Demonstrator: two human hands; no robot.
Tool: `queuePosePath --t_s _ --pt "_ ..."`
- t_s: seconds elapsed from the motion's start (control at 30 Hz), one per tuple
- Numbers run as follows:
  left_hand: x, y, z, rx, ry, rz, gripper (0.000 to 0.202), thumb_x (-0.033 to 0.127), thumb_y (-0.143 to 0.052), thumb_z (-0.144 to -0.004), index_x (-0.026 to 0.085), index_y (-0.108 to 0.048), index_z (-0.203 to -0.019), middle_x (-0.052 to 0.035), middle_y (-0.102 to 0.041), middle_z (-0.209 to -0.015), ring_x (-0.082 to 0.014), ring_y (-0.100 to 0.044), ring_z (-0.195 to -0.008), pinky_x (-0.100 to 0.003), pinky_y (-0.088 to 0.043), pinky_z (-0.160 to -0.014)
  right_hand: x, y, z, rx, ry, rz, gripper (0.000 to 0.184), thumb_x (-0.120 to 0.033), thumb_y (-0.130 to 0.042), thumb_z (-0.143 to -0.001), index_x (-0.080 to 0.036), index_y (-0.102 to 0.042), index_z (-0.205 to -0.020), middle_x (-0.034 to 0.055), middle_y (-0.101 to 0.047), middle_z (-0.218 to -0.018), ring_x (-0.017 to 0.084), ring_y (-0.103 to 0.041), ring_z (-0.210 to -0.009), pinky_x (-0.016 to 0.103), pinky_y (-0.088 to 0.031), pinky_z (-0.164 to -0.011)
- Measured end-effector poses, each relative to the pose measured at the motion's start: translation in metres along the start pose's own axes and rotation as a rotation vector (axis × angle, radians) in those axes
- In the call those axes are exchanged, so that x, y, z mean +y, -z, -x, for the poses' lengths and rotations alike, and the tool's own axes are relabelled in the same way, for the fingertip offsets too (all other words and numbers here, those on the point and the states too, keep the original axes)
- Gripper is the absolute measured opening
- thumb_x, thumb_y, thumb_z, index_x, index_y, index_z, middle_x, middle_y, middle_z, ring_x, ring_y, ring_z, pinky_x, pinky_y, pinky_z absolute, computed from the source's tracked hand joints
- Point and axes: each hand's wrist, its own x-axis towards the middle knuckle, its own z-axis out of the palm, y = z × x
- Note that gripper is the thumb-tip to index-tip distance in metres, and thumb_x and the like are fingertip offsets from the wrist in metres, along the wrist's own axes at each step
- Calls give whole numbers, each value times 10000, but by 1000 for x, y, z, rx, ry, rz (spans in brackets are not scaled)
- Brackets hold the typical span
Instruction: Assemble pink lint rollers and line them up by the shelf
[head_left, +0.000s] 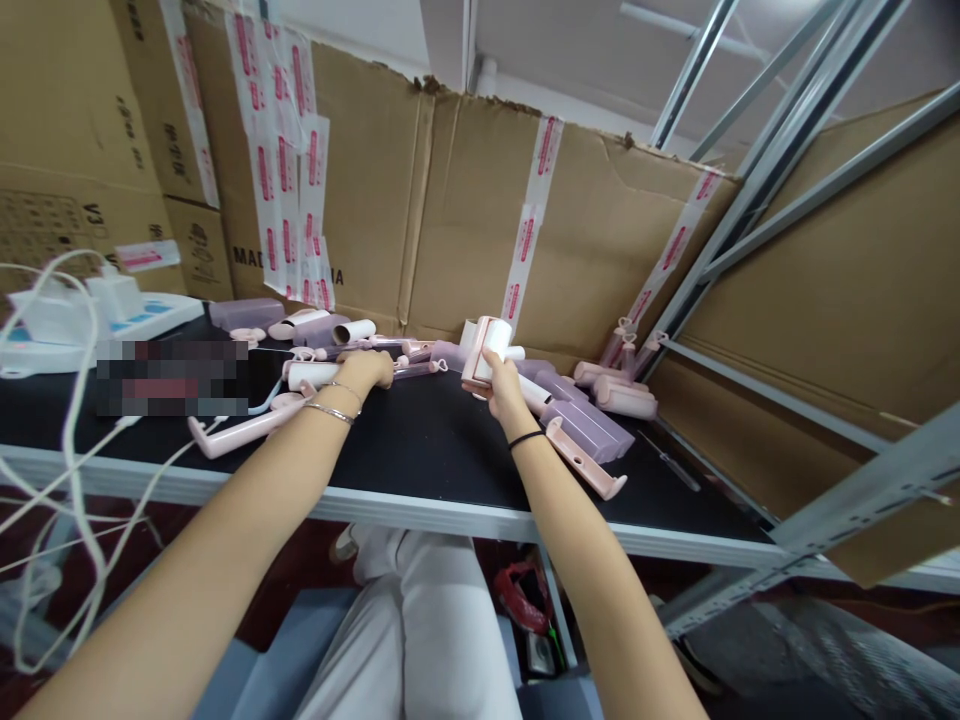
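Note:
My right hand point(501, 378) is closed around a lint roller point(487, 345) with a white roll and a pale pink frame, held up over the middle of the black tabletop. My left hand point(369, 369) lies with curled fingers among loose parts at the back left; what is in its fingers is hidden. Right beside its fingertips is a clear purple tube with a pink loop point(416, 369). A white roll point(311, 375) and a pink handle piece point(247, 432) lie near the left wrist. Purple translucent covers point(592, 428) and another pink handle piece point(581, 460) are right of my right hand.
A white power strip point(161, 318) with plugs and trailing cables point(75, 440) sits at the left, beside a partly blurred dark device point(262, 375). Cardboard point(472, 200) walls the back. Pink rollers point(626, 397) and a thin tool point(679, 470) lie right, near the metal shelf frame point(795, 395).

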Motion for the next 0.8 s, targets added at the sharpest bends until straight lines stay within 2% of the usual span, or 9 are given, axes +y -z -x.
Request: queuePosePath --t_s 0.07,0.13,0.3,0.43,0.6,0.7,0.8 --pt "1 -2 -3 -21 -14 18 529 408 -684 -632 179 -625 -1105 -202 -625 -1158 -370 -556 -1092 -500 -429 -881 0 0 0 -7 3 7 264 -303 -575 -749 -207 -414 -934 -36 -556 -709 117 -589 -570 267 -559 -469" --pt "5 -4 -2 -20 -37 14 523 409 -650 -678 171 -600 -1141 -208 -610 -1183 -366 -561 -1092 -500 -425 -886 0 0 -1 -10 10 15 275 -285 -583 -730 -215 -401 -923 -42 -550 -718 115 -591 -582 263 -561 -473" --pt "15 -16 0 93 -123 -23 566 423 -524 -796 114 -474 -1267 -247 -553 -1236 -372 -543 -1117 -496 -437 -875 3 1 -1 -42 27 65 309 -257 -591 -682 -222 -386 -910 -34 -537 -768 124 -590 -599 280 -558 -457" --pt "18 -23 -4 164 -137 -32 518 385 -533 -791 139 -505 -1247 -237 -548 -1238 -371 -542 -1113 -484 -447 -869 2 0 2 -47 47 90 330 -223 -574 -659 -224 -361 -911 -22 -525 -818 126 -590 -597 298 -558 -459" --pt "18 -21 -5 204 -169 -20 459 343 -527 -779 125 -550 -1182 -213 -578 -1200 -356 -564 -1083 -458 -459 -862 -2 1 4 16 20 126 444 -155 -545 -625 -248 -277 -967 -43 -493 -809 104 -574 -512 274 -534 -427" --pt "20 -18 -2 306 -158 20 415 306 -443 -817 91 -550 -1156 -210 -587 -1183 -329 -561 -1096 -422 -447 -889 -6 3 3 29 69 152 507 -152 -557 -610 -262 -261 -1006 -49 -487 -818 92 -560 -488 242 -504 -400" --pt "23 -14 2 439 -148 103 409 346 -395 -845 76 -563 -1102 -208 -614 -1119 -312 -577 -1071 -397 -441 -893 -10 8 1 92 190 117 548 -179 -600 -599 -266 -281 -1035 -40 -486 -858 80 -550 -507 214 -479 -399"
